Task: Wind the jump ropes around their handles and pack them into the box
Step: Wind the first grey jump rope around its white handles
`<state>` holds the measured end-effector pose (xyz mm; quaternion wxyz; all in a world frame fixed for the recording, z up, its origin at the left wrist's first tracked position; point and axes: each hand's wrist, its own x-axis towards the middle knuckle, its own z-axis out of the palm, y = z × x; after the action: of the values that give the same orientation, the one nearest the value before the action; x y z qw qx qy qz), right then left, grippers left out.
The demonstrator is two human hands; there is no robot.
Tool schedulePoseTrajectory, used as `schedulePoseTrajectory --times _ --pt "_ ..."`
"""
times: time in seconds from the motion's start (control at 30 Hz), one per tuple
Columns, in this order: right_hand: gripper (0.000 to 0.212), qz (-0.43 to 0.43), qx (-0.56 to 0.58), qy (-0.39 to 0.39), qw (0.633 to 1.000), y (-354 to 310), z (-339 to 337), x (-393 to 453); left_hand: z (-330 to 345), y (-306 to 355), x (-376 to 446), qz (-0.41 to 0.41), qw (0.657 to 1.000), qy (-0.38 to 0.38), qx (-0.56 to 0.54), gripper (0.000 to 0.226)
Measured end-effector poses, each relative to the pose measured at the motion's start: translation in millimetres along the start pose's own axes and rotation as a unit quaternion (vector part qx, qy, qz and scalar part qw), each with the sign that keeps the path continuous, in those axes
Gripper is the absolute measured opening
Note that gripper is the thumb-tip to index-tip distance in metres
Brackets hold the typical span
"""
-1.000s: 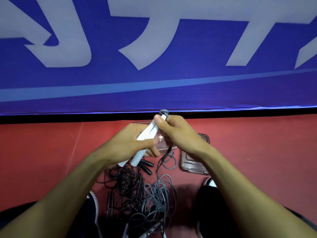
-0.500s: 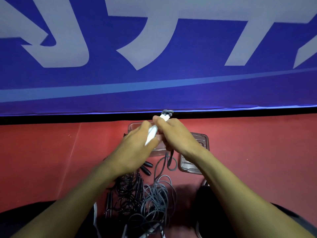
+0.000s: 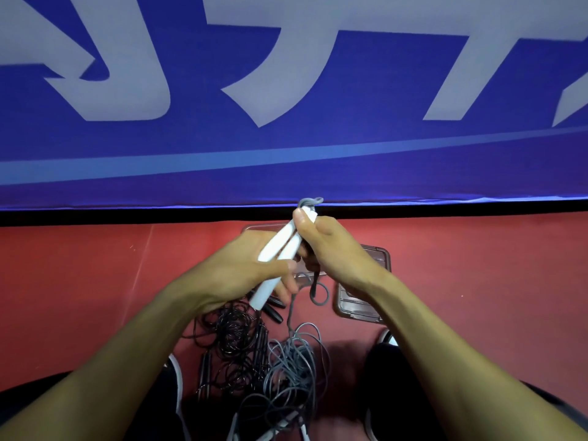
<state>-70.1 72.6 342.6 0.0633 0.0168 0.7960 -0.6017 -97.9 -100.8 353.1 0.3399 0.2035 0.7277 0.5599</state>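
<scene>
Lying loose nearest the camera: grey rope (image 3: 294, 364), a tangled heap on the red floor (image 3: 79, 281), not yet wound. Just left of it, black rope (image 3: 234, 332), also a loose tangle, its black handles (image 3: 273, 310) at the heap's far edge. Neither is packed.

Above the grey heap: white handles (image 3: 280, 253), two held together as a pair, tilted up and away. Left hand (image 3: 241, 268) grips their lower half, fingers and thumb curled round them. Right hand (image 3: 331, 246) pinches their top end, thumb pressed near the tip; its other fingers are hidden behind, so whether they hold the cord cannot be told. A small grey loop (image 3: 310, 202) shows at the tip. One strand drops from the hands to the grey heap.

Beyond the hands: clear box (image 3: 264, 227), mostly hidden by them; contents cannot be told. Right of it, clear lid (image 3: 362, 310), flat on the floor.

Judgement: winding of the grey rope is barely begun; both ropes remain to be wound and boxed.

Farthest: blue banner (image 3: 318, 160) with large pale characters, cropped, not readable. No brand or label legible elsewhere.
</scene>
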Motion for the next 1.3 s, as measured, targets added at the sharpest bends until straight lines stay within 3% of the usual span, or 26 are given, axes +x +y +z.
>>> schedulePoseTrajectory --times 0.1,0.17,0.23,0.3,0.33,0.43,0.5,0.67,0.9,1.03,1.17,1.3 --pt "0.059 0.019 -0.082 0.048 0.995 -2 -2 0 3 -4 4 0.035 0.984 0.092 0.15 0.006" --pt "0.063 0.035 -0.107 0.054 0.992 -5 -2 -2 6 -6 5 0.057 0.937 0.151 0.309 0.014" --pt "0.063 0.049 -0.094 0.045 0.993 -6 0 -4 11 -5 1 0.054 0.89 0.167 0.421 0.022" --pt "0.061 0.057 -0.082 0.051 0.994 -6 2 -4 13 -3 -1 0.045 0.866 0.158 0.473 0.032" --pt "0.059 0.057 -0.082 0.059 0.993 -5 1 -3 14 -4 0 0.04 0.867 0.146 0.475 0.036" --pt "0.052 0.043 -0.071 0.052 0.995 -3 1 2 16 -7 4 0.038 0.935 0.126 0.328 0.036" --pt "0.049 0.031 -0.033 0.024 0.999 -1 3 3 11 -8 6 0.031 0.955 0.128 0.266 0.032" --pt "0.048 0.009 0.014 -0.033 0.999 -1 6 0 -6 1 6 0.069 0.958 0.117 0.252 0.033" --pt "0.073 0.025 -0.115 -0.006 0.993 -3 5 -1 0 1 1 0.089 0.952 0.194 0.218 0.023" --pt "0.07 0.021 -0.136 -0.012 0.99 -9 6 -5 8 0 2 0.096 0.962 0.156 0.201 0.01" --pt "0.063 0.015 -0.15 0.021 0.988 -12 2 -9 17 -2 5 0.086 0.953 0.142 0.252 0.021" --pt "0.06 0.027 -0.115 0.029 0.993 -11 -2 -6 20 -4 9 0.065 0.971 0.114 0.2 0.032"
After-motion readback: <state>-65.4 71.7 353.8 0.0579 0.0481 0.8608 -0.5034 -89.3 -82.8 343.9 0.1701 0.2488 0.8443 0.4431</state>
